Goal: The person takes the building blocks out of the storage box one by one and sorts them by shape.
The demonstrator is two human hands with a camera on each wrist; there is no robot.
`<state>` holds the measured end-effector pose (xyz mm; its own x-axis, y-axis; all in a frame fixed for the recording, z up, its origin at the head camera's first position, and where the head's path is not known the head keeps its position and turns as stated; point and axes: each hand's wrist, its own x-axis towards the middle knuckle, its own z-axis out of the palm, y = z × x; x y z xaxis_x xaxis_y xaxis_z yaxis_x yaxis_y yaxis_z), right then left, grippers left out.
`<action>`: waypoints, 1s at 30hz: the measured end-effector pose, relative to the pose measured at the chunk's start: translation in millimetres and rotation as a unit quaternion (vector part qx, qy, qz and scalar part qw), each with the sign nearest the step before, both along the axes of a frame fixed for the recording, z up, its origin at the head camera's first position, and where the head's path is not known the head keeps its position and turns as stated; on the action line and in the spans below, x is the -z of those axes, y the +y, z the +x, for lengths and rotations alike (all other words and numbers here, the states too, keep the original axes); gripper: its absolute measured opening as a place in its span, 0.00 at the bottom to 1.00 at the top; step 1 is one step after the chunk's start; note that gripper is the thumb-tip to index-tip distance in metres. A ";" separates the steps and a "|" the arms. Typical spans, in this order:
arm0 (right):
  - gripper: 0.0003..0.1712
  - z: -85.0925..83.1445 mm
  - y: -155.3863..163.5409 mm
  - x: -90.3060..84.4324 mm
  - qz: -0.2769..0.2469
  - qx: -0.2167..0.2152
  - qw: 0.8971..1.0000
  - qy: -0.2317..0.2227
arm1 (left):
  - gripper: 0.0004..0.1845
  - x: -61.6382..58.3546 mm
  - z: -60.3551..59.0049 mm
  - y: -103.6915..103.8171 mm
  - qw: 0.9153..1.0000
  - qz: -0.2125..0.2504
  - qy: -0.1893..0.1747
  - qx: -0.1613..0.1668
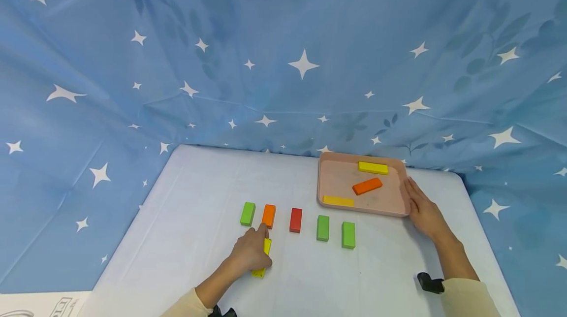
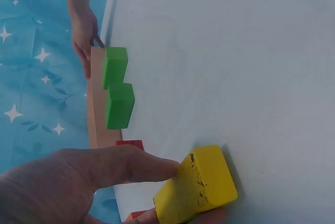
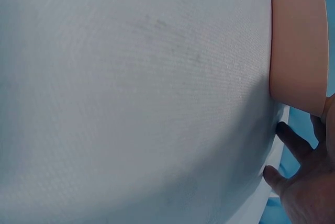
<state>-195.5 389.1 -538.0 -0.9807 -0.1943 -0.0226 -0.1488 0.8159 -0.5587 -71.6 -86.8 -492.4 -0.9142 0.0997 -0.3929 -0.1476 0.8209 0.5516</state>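
My left hand (image 1: 264, 247) pinches a yellow block (image 1: 266, 253) on the white table, just in front of an orange block (image 1: 268, 216). In the left wrist view the yellow block (image 2: 196, 185) sits tilted between my fingers (image 2: 120, 166) and thumb. A row runs left to right: green block (image 1: 247, 213), the orange one, red block (image 1: 296, 220), two more green blocks (image 1: 323, 228) (image 1: 348, 235). My right hand (image 1: 410, 194) lies flat against the right rim of a pink tray (image 1: 341, 181), fingers straight. The tray holds two yellow blocks (image 1: 373, 167) (image 1: 338, 201) and an orange block (image 1: 367, 186).
The white table (image 1: 199, 194) is backed and flanked by a blue star-print cloth (image 1: 283, 61). The tray (image 3: 296, 41) stands at the back right, with my right hand's fingers (image 3: 296, 145) beside it near the table's right edge.
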 end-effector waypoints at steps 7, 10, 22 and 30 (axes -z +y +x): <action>0.32 -0.5 1.8 0.3 -0.002 0.004 1.000 -0.001 | 0.28 3.2 4.0 1.8 1.000 -0.003 0.008 -0.005; 0.32 -0.2 2.2 1.9 -0.003 0.005 1.000 -0.005 | 0.29 2.5 4.2 1.5 1.000 -0.006 0.002 -0.007; 0.32 0.0 2.2 4.6 -0.002 0.004 1.000 -0.003 | 0.29 -3.4 3.5 1.9 1.000 -0.015 -0.003 0.005; 0.32 0.4 1.8 2.8 -0.004 0.002 1.000 -0.001 | 0.29 -9.3 2.9 0.6 1.000 -0.022 -0.018 0.003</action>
